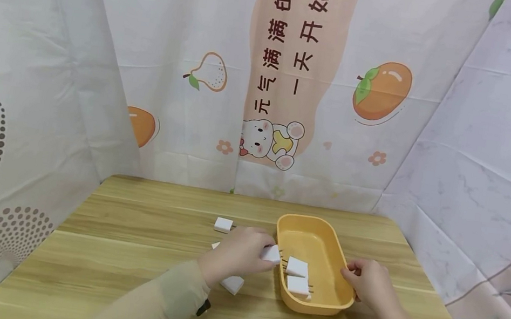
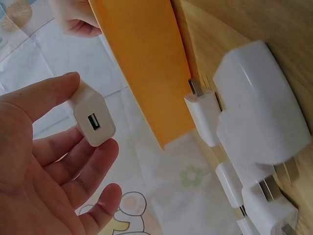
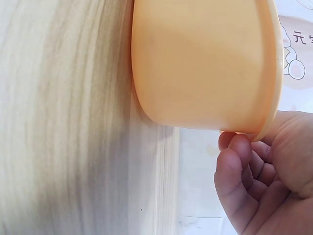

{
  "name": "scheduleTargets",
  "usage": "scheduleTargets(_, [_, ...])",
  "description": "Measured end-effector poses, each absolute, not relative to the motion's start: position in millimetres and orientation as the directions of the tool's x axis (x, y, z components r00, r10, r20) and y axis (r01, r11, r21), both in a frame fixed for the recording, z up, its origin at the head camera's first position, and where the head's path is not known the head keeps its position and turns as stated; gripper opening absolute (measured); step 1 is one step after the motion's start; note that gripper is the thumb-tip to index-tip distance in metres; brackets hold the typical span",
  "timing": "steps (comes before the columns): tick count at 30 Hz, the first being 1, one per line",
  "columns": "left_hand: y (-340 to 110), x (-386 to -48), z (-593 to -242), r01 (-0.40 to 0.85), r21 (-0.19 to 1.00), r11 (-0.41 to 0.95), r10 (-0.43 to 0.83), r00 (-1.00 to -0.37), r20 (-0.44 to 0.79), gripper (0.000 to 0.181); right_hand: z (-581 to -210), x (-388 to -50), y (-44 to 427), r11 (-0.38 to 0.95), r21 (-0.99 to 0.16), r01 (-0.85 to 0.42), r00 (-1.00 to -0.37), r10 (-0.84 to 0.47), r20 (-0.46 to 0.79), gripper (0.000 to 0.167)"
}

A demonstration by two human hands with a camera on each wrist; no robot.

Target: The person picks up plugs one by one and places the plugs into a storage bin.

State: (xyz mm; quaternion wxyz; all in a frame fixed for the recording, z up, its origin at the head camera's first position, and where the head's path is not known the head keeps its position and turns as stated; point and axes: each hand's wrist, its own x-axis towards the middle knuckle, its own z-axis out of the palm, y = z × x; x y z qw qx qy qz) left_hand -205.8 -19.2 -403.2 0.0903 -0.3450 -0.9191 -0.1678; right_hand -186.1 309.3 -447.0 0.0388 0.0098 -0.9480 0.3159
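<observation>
Between thumb and fingers my left hand [image 1: 242, 253] pinches a white USB charger plug [image 2: 93, 117], its USB port facing the wrist. In the head view that charger plug [image 1: 271, 254] is at the left rim of a yellow-orange plastic basket [image 1: 329, 246]. Two white charger plugs [image 1: 297, 267] lie at the near left inside the basket, with part of another white piece below them. My right hand [image 1: 370, 284] grips the basket's right rim, with the thumb on one side and curled fingers on the other [image 3: 249, 166].
Left of the basket, several more white charger plugs lie on the wooden table [image 1: 134, 251]. One plug [image 1: 223, 225] sits farther back; another [image 1: 232, 284] is nearer, partly behind the left arm. A printed curtain [image 1: 183, 116] hangs behind the table.
</observation>
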Motion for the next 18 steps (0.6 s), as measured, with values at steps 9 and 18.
scheduleTargets(9, [7.5, -206.2, -402.1, 0.67, 0.162, 0.725, 0.629, -0.739, 0.242, 0.039, -447.3, -186.0, 310.1, 0.802, -0.596, -0.045, -0.997, 0.005, 0.082, 0.013])
scheduleTargets(18, [31.2, -207.0, -405.4, 0.673, 0.085, 0.734, 0.646, -0.732, 0.219, 0.04, -446.8, -186.5, 310.0, 0.804, -0.593, -0.042, -0.997, 0.0, 0.071, 0.012])
